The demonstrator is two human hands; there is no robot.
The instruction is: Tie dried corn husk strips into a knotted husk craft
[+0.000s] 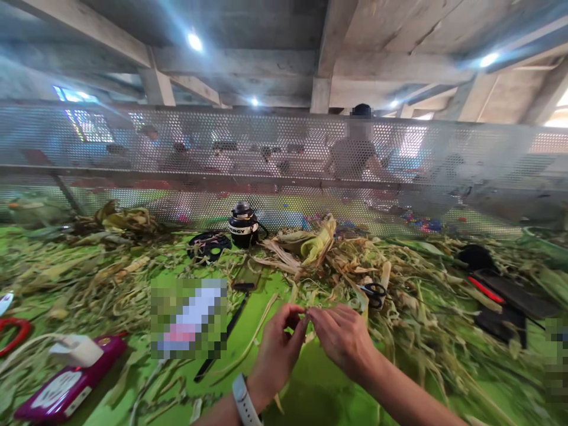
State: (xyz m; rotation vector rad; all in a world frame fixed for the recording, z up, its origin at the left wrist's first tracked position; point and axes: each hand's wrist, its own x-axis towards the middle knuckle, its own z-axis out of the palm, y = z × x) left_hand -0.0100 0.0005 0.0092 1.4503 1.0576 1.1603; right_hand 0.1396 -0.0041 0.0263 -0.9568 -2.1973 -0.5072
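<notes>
Near the middle of the green table (248, 331), my left hand (284, 337) and my right hand (339, 334) meet at the fingertips. Both are pinched closed, and whatever lies between the fingers is too small to name. A pale band with a watch sits on my left wrist. Strips of dried husk (261, 328) lie beside my left hand. Scissors with black handles (375, 293) rest beyond my right hand, near a pile of dry husks (306, 248).
A black bottle (244, 225) stands at the back before a perforated metal screen (275, 160). Left are a purple power bank (73, 378), red-handled scissors (15, 334) and a blurred-out item. Dark devices (515, 296) lie right. People sit and stand beyond the screen.
</notes>
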